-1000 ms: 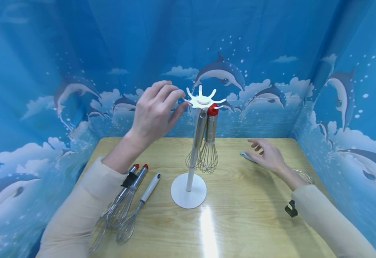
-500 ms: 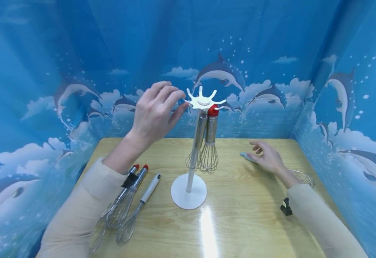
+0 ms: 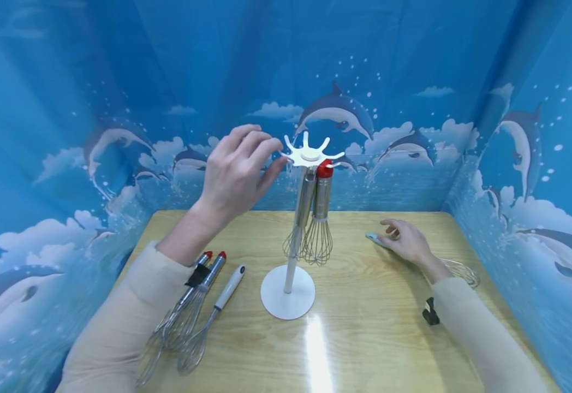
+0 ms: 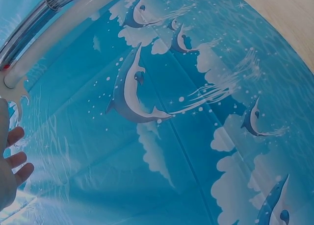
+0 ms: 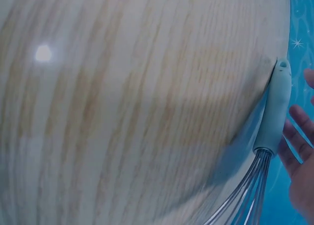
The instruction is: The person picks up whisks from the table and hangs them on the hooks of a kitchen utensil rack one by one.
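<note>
With fingertips and thumb my left hand (image 3: pixel 234 169) pinches a prong of the white whisk rack (image 3: pixel 309 156) in the head view. Two whisks hang from the rack: a steel one (image 3: pixel 305 196) and a red-tipped steel one (image 3: pixel 322 197). To the right, my right hand (image 3: pixel 409 243) is low over the table beside a whisk with a light blue handle (image 5: pixel 275 107). In the right wrist view its fingers (image 5: pixel 296 137) are spread along that handle, not curled round it. Part of the whisk is hidden under the hand and wrist in the head view.
On the left of the wooden table (image 3: pixel 355 333) lie red-tipped steel whisks (image 3: pixel 212 271) and a white-handled whisk (image 3: pixel 229 286). The rack's round base (image 3: pixel 276 303) stands mid-table. A dolphin-print curtain (image 3: pixel 246 65) encloses the back and sides.
My right hand has drawn slightly back and down over the blue-handled whisk, its forearm shifting left. The left hand keeps its place at the rack.
</note>
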Tool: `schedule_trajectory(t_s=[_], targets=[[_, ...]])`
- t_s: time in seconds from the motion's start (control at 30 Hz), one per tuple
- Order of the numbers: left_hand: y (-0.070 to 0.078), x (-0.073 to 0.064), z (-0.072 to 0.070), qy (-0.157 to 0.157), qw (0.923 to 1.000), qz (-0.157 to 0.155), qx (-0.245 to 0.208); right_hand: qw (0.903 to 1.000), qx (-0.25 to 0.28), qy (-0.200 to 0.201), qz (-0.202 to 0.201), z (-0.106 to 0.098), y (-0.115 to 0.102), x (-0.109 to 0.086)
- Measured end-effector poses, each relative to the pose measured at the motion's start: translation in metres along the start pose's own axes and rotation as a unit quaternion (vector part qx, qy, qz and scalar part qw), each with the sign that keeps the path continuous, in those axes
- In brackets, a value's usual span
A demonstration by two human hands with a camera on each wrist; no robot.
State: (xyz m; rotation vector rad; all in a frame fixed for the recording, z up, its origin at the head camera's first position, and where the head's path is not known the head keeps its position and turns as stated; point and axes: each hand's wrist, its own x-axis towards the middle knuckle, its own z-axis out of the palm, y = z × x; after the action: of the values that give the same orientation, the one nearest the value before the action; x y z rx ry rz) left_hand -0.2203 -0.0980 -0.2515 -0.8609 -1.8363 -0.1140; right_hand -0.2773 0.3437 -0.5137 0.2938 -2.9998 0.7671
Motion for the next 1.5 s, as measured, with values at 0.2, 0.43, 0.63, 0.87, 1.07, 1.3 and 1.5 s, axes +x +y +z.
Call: schedule_trajectory(t_s=[0.2, 0.43, 0.63, 0.87, 1.07, 1.3, 1.5], targets=[[0.001, 0.0, 0.0, 0.001, 1.0, 0.001, -0.001, 0.9998, 0.005, -0.014, 0.014, 0.003, 0.007, 0.0], [0.001, 0.0, 0.0, 0.002, 1.0, 0.0, -0.001, 0.9997, -0.002, -0.017, 0.017, 0.008, 0.014, 0.0], [0.0, -0.001, 0.002, 0.0, 1.0, -0.002, -0.003, 0.9998, -0.005, -0.015, 0.013, 0.012, 0.015, 0.001], [0.001, 0.0, 0.0, 0.0, 1.0, -0.002, -0.006, 0.9995, 0.002, -0.026, 0.018, 0.015, 0.011, 0.002], [0.001, 0.0, 0.001, 0.001, 0.9999, -0.004, -0.014, 0.9986, 0.008, -0.037, 0.036, 0.016, 0.008, 0.002], [0.0, -0.001, 0.002, 0.002, 0.9999, -0.004, -0.013, 0.9989, 0.011, -0.031, 0.034, 0.018, 0.008, 0.003], [0.001, 0.0, 0.0, 0.0, 0.9999, -0.003, -0.013, 0.9988, 0.017, -0.034, 0.03, 0.019, 0.009, 0.003]])
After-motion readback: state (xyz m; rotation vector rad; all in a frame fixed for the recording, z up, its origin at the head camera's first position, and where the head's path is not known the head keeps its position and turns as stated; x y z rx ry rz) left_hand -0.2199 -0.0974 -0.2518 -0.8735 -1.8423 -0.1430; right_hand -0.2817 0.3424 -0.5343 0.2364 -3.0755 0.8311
